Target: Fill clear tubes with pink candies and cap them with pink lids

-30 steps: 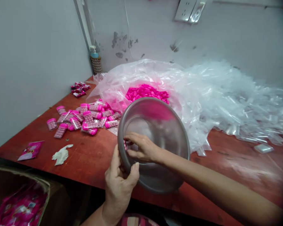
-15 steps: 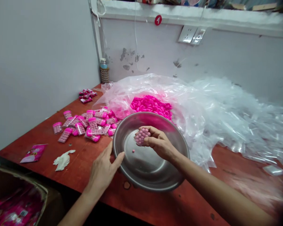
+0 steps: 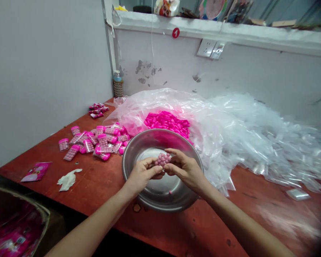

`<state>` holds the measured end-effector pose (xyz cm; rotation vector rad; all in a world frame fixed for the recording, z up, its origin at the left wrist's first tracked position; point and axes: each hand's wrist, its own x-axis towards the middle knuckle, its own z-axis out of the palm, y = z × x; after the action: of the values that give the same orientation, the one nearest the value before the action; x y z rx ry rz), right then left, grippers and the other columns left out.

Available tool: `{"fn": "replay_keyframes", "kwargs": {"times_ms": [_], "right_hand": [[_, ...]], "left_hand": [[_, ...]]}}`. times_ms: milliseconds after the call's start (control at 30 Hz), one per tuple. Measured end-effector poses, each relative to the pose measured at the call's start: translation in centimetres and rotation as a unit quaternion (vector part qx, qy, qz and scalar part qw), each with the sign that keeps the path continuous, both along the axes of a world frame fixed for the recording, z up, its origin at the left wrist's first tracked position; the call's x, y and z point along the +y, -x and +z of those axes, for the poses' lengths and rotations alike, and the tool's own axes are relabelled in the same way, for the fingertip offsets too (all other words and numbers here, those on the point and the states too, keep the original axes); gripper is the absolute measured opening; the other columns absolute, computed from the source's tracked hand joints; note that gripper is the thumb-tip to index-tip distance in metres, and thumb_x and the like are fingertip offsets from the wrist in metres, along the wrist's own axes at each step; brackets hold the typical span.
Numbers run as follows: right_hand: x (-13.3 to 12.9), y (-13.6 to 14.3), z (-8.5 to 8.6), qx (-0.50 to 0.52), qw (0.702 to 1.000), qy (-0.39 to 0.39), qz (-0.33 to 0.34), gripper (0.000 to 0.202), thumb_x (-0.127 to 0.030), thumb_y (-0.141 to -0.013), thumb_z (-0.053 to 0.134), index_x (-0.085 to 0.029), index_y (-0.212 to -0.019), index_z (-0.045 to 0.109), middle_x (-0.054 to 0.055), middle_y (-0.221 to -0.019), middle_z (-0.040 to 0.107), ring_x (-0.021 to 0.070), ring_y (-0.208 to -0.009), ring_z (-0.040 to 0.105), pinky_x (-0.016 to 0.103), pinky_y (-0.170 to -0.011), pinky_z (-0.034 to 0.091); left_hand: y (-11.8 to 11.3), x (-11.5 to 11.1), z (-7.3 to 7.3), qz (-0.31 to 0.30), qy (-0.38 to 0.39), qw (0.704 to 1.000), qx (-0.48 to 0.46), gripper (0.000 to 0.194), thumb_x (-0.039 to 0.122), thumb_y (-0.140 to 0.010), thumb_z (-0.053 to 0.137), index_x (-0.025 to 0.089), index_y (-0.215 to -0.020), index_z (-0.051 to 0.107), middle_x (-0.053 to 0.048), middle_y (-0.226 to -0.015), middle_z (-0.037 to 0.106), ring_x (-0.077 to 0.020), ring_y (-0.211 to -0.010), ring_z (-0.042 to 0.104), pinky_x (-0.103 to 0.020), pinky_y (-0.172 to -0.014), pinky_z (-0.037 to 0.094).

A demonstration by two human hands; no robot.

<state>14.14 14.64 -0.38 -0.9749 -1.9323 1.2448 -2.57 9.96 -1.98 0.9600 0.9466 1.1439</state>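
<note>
Over a steel bowl point(image 3: 160, 205), a small clear container of pink beads point(image 3: 162, 159) is held between both hands. My left hand point(image 3: 144, 173) pinches its left side, and the fingers of my right hand point(image 3: 184, 166) close on its right side. One loose pink bead point(image 3: 170, 192) lies in the bowl. Behind the bowl is a heap of bright pink caps point(image 3: 168, 121) in a clear plastic bag point(image 3: 160, 96). Left of the bowl lie many bead-filled containers with pink caps point(image 3: 103, 140).
On the red table point(image 3: 96, 189) lie a pink packet point(image 3: 36, 171), a white scrap point(image 3: 69, 180) and small packets point(image 3: 97, 110). Clear empty containers point(image 3: 270, 142) pile up at right. A box of pink packets point(image 3: 16, 228) stands at lower left.
My left hand has left the bowl's rim and come to the container in my right hand. The loose bead has shifted in the bowl. The view has tilted up slightly.
</note>
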Motion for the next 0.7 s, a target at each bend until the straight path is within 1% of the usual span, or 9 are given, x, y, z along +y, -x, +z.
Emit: {"fn": "replay_keyframes", "kwargs": {"times_ms": [67,100,167,267,367,433,533,600,700], "right_hand": [[0.16,-0.57,0.0,-0.038,0.995,-0.085,0.018,0.041,-0.027,-0.081,0.058,-0.021,-0.12,0.049,0.003,-0.085,0.065,0.0115,-0.062,0.062,0.025,-0.058,0.053],[0.21,-0.75,0.0,-0.046,0.992,-0.11,0.029,0.037,-0.026,-0.082,0.057,-0.021,-0.118,0.051,0.004,-0.087,0.066,0.0117,-0.064,0.063,0.025,-0.06,0.053],[0.23,-0.9,-0.06,-0.04,0.99,-0.128,0.032,0.028,-0.027,-0.082,0.056,-0.019,-0.109,0.056,0.004,-0.085,0.067,0.0126,-0.068,0.064,0.024,-0.062,0.053],[0.11,-0.79,-0.34,-0.005,0.995,-0.1,-0.006,0.019,-0.028,-0.079,0.06,-0.018,-0.095,0.059,0.002,-0.074,0.066,0.0125,-0.064,0.064,0.023,-0.058,0.052],[-0.11,-0.59,-0.59,0.064,0.997,-0.022,-0.034,0.019,-0.031,-0.074,0.066,-0.017,-0.084,0.058,-0.001,-0.063,0.063,0.0118,-0.057,0.062,0.022,-0.054,0.051],[-0.28,-0.48,-0.6,0.117,0.991,0.043,-0.049,0.022,-0.033,-0.071,0.069,-0.016,-0.078,0.057,-0.002,-0.059,0.062,0.0119,-0.054,0.062,0.022,-0.051,0.052],[-0.5,-0.35,-0.51,0.159,0.98,0.103,-0.064,0.024,-0.036,-0.071,0.068,-0.015,-0.074,0.057,-0.003,-0.057,0.06,0.0109,-0.05,0.061,0.021,-0.049,0.052],[-0.56,-0.32,-0.55,0.165,0.98,0.097,-0.063,0.023,-0.035,-0.072,0.067,-0.015,-0.078,0.058,-0.003,-0.06,0.06,0.01,-0.051,0.061,0.02,-0.048,0.051],[-0.47,-0.5,-0.7,0.151,0.987,0.044,-0.028,0.027,-0.031,-0.076,0.064,-0.019,-0.099,0.057,-0.003,-0.067,0.062,0.0097,-0.055,0.061,0.02,-0.05,0.051]], "left_hand": [[0.12,-0.03,-0.04,-0.005,0.005,1.0,0.007,0.032,0.032,-0.072,0.069,0.012,-0.096,0.065,-0.008,-0.089,0.067,-0.0186,-0.076,0.065,-0.029,-0.072,0.054],[0.17,-0.05,-0.03,-0.011,0.005,1.0,0.011,0.033,0.032,-0.072,0.069,0.012,-0.098,0.065,-0.008,-0.09,0.068,-0.0187,-0.077,0.065,-0.029,-0.072,0.054],[0.23,-0.07,-0.06,-0.018,0.003,1.0,0.016,0.035,0.032,-0.072,0.068,0.013,-0.1,0.064,-0.009,-0.091,0.068,-0.0193,-0.078,0.065,-0.029,-0.071,0.054],[0.28,0.01,-0.27,-0.021,0.01,0.999,0.022,0.037,0.033,-0.072,0.068,0.013,-0.103,0.063,-0.01,-0.094,0.067,-0.0197,-0.079,0.065,-0.029,-0.07,0.054],[0.35,0.11,-0.51,-0.021,0.034,0.998,0.044,0.038,0.035,-0.073,0.068,0.015,-0.105,0.062,-0.01,-0.095,0.067,-0.02,-0.079,0.066,-0.026,-0.064,0.052],[0.37,0.14,-0.52,-0.018,0.047,0.998,0.039,0.035,0.034,-0.072,0.069,0.016,-0.101,0.063,-0.01,-0.092,0.068,-0.0189,-0.076,0.066,-0.023,-0.062,0.051],[0.36,0.09,-0.29,-0.022,0.058,0.998,-0.004,0.029,0.03,-0.071,0.071,0.015,-0.095,0.064,-0.009,-0.093,0.068,-0.0168,-0.078,0.065,-0.022,-0.068,0.051],[0.34,0.04,-0.13,-0.031,0.06,0.997,-0.021,0.029,0.029,-0.071,0.071,0.014,-0.094,0.065,-0.009,-0.096,0.067,-0.017,-0.082,0.064,-0.023,-0.073,0.052],[0.36,0.04,-0.05,-0.051,0.052,0.997,-0.016,0.03,0.03,-0.072,0.07,0.014,-0.096,0.064,-0.011,-0.096,0.067,-0.0194,-0.087,0.064,-0.026,-0.077,0.052]]}}
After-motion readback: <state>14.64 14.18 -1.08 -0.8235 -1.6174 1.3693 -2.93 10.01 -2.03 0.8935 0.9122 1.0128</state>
